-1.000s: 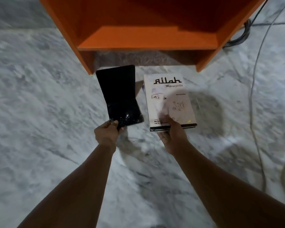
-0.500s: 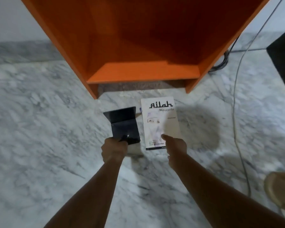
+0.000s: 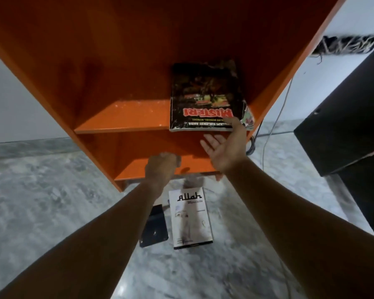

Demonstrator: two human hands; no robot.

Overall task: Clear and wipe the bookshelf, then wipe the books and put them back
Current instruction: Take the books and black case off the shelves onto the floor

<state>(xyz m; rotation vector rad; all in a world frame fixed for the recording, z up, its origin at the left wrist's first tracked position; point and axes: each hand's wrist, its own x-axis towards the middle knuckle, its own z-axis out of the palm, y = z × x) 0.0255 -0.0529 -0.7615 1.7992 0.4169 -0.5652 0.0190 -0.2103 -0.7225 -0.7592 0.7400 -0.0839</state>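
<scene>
Floor [image 3: 41, 212]: grey-white veined marble, glossy, with a bright glare spot near the bottom centre. Blurred at the edges.

Wall [image 3: 13, 100]: plain pale, meeting the floor at a grey marble skirting band [image 3: 26, 147] on the left.

Thin light cable [image 3: 274, 126]: hangs down the wall at right, then runs along the floor toward the lower right. Darker looped cables [image 3: 252, 145] bunch on the floor just left of it.

Black cabinet [image 3: 345, 126]: large, dark, at the right edge, standing on the floor. Behind its top, a tangle of wires [image 3: 350, 45] against the wall, too blurred to sort out.
</scene>
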